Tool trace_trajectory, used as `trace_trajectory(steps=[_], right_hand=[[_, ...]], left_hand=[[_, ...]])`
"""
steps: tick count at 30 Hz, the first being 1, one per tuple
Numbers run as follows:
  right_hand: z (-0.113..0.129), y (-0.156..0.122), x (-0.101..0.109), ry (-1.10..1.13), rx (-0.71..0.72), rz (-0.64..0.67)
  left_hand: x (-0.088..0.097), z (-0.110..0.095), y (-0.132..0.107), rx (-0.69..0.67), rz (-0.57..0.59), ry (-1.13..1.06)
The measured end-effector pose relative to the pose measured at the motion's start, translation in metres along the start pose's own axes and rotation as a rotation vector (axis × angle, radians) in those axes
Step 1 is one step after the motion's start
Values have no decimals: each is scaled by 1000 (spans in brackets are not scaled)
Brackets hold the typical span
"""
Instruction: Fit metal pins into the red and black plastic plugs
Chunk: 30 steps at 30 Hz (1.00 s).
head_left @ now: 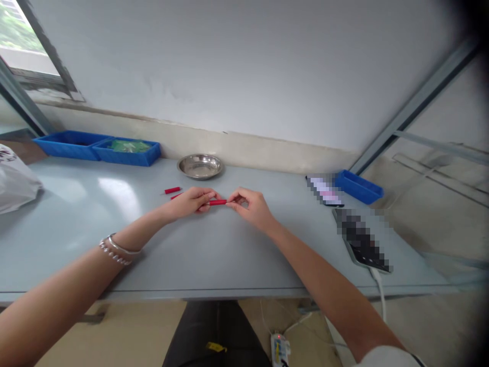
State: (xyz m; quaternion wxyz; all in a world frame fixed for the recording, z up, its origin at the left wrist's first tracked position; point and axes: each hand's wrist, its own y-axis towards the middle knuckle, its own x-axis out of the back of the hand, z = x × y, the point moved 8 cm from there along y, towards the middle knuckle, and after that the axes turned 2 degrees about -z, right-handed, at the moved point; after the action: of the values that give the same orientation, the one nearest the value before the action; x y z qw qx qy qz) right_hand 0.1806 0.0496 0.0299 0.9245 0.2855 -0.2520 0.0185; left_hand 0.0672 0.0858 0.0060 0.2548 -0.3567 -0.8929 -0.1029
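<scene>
Between my two hands, just above the grey table (229, 255), lies a slim red stick-like piece (217, 202), roughly level. My left hand (193, 200) is closed around its left end. At the other end, the thumb and forefinger of my right hand (250, 204) pinch the tip. Whether a separate small part sits in that pinch is too small to tell. Behind my left hand a similar short red piece (172, 190) with a thin pin rests on the table. Another red piece (176, 196) is partly covered by my left hand.
A round steel dish (200, 176) stands by the wall. Two blue trays, one with green bagging (130, 146), are at the back left; another blue tray (359, 187) is at the right. Two phones, the nearer one (361, 242) cabled, lie right. A white bag (15, 183) sits left.
</scene>
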Motion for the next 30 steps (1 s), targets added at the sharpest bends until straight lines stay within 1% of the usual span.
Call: trace_trajectory(steps=[3,5,7,9,10,12,15,17,20,24,27,30], right_hand=[[0,1,4,-106,31,-27],[-4,1,10,-169,3,-72],[-10,1,13,-205,-36,-96],[-17,1,17,-215,-83,-123],[-20,1,18,-216,-105,-131],[-23,0,20,-218,-139,-138],[-26,0,19,-242,-155,-123],[-28,1,18,-274,-156,-104],[-31,1,13,-357,-142,-48],[-35,0,7,-525,-85,30],[-41,-2,6,-637,-99,46],[-46,-5,6,-697,-135,69]], left_hand=[[12,0,1,-19,-106,32],[29,-1,0,-47,-233,121],[52,-1,-4,-34,-395,268],[76,3,-10,39,-548,455],[86,7,-13,97,-601,542],[103,19,-18,238,-647,687],[116,42,-22,445,-621,823],[120,56,-23,525,-591,874],[122,72,-23,559,-557,901],[121,85,-20,580,-476,896],[118,87,-19,604,-419,879],[114,85,-19,617,-394,869]])
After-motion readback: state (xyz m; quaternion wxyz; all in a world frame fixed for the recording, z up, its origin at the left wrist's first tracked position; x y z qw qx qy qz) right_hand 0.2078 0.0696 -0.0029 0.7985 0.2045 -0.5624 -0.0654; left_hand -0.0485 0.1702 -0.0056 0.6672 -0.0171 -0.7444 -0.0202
